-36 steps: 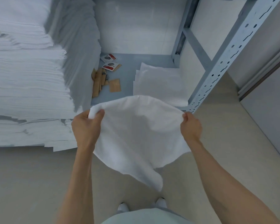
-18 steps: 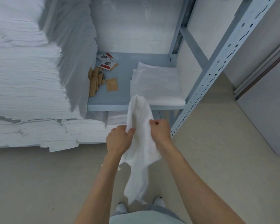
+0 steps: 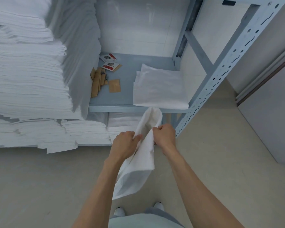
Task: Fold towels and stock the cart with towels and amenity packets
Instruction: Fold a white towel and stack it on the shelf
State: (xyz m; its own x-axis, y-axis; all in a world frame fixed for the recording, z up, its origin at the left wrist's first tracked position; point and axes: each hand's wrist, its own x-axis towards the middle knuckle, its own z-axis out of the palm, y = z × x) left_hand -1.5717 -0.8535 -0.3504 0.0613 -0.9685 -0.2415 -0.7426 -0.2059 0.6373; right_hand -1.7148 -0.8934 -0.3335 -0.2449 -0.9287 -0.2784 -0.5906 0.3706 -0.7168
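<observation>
Fingers and thumb of the left hand (image 3: 124,143) pinch one edge of a white towel (image 3: 138,163) at centre frame; the right hand (image 3: 164,134), fingers curled, grips the opposite edge just beside it. The towel hangs doubled between them in mid-air, in front of the grey shelf (image 3: 127,106), its long axis running from a looped top end near the shelf lip down to the loose tail at lower centre, by the person's shoes. The step in hand looks like the lengthwise fold. Next, the hanging tail likely needs bringing up to halve it before it joins the folded towel stack (image 3: 160,87) on the shelf, right of the brown amenity packets (image 3: 104,81).
</observation>
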